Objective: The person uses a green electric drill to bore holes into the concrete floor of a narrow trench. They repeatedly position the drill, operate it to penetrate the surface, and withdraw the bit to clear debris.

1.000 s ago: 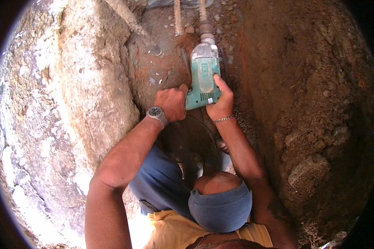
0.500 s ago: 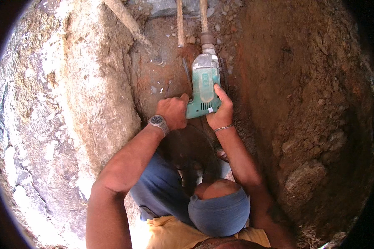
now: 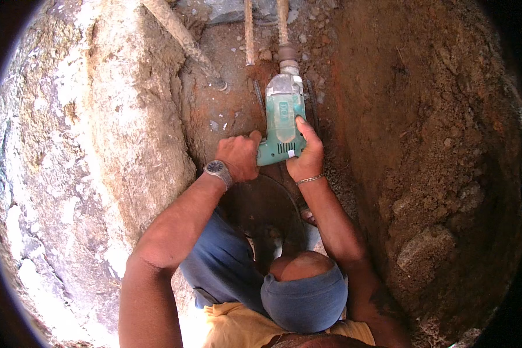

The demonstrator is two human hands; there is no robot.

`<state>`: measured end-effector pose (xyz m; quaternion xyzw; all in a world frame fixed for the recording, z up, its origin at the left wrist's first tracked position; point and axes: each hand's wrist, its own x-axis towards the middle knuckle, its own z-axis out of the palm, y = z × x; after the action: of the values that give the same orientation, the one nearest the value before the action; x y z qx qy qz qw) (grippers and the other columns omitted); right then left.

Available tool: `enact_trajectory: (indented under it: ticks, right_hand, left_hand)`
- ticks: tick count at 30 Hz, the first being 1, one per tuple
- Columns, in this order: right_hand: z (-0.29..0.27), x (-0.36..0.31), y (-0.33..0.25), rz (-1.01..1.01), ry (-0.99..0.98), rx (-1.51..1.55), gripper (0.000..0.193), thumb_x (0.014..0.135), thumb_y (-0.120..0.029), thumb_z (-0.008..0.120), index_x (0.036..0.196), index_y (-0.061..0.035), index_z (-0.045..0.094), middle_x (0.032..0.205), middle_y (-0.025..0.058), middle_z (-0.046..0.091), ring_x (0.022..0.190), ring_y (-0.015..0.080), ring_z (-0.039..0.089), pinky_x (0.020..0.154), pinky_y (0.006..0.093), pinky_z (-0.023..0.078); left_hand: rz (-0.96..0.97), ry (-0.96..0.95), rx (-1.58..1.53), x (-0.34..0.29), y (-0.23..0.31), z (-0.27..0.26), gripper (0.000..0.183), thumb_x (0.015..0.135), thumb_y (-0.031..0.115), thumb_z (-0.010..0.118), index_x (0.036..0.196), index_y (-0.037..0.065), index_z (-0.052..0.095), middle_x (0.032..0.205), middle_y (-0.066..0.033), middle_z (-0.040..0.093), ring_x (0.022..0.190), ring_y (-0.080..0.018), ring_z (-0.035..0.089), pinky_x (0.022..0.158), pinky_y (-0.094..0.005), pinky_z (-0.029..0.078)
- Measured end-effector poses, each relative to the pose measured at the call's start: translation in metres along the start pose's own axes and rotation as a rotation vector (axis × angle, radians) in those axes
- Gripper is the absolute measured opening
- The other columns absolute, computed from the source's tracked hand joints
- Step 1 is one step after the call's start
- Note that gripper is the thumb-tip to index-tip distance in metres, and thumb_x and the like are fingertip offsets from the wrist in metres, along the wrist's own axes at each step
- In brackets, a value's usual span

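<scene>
A green and grey power drill lies lengthwise in front of me, its chuck toward the far side. From the chuck a long, dirt-coated rod runs on past the far edge of the view. My left hand, with a wristwatch on that arm, is wrapped round the drill's handle at its near left. Along the near right of the casing, my right hand grips the body with its thumb on top; its fingers underneath are hidden. A thin chain bracelet circles the right wrist.
A pale, rough rock wall rises on the left, a brown earth bank on the right. A second rod stands left of the drill's rod. A dirty pole slants at far left. My bent knee is close below.
The drill and both hands have shifted very slightly left in the view, along with the rods. Both hands keep their hold.
</scene>
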<state>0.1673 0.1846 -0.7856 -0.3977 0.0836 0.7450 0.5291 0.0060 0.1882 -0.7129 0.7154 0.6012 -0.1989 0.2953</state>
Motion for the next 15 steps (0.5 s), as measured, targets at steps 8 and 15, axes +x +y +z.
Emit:
enact_trajectory:
  ticks: [8, 15]
  right_hand:
    - [0.029, -0.024, -0.008, -0.316, 0.022, -0.381, 0.042, 0.093, -0.027, 0.068, 0.123, 0.0024, 0.067, 0.112, 0.0061, 0.068, 0.101, 0.0168, 0.062, 0.092, 0.0311, 0.047]
    - [0.031, -0.023, -0.017, -0.21, 0.091, -0.329, 0.043, 0.093, -0.027, 0.068, 0.124, 0.004, 0.066, 0.115, 0.009, 0.068, 0.102, 0.0178, 0.062, 0.092, 0.0315, 0.047]
  left_hand:
    - [0.004, 0.0, -0.065, -0.003, -0.004, -0.004, 0.059, 0.064, 0.021, 0.082, 0.115, 0.006, 0.055, 0.086, -0.0241, 0.071, 0.087, -0.0457, 0.069, 0.079, -0.0539, 0.056]
    - [0.028, 0.038, -0.14, -0.006, -0.002, -0.002, 0.054, 0.066, 0.02, 0.08, 0.113, 0.007, 0.056, 0.085, -0.0234, 0.071, 0.086, -0.0469, 0.068, 0.078, -0.0547, 0.055]
